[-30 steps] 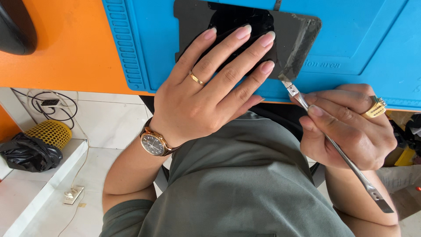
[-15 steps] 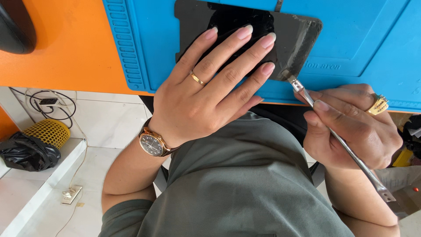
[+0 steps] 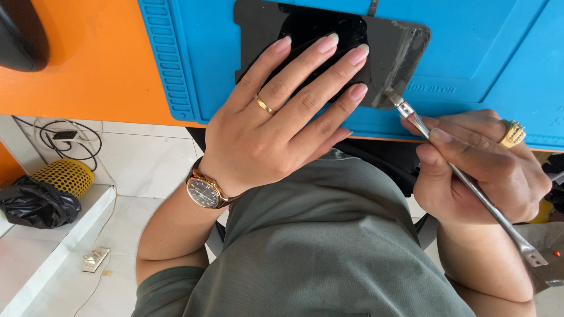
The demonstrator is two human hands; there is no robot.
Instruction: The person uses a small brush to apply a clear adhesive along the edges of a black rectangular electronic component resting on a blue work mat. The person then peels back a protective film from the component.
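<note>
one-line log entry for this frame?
left hand: flat on dark panel | right hand: metal pry tool, tip at panel corner | blue mat

Orange table [image 3: 76,70], seen from above. Directly on it: blue mat [image 3: 482,53] with ribbed left edge, reaching the near edge of the table; dark rounded object [image 3: 20,32] at the far left, cut off by the frame. On the mat: flat black panel [image 3: 393,50], lying level, one corner scuffed grey.
</note>
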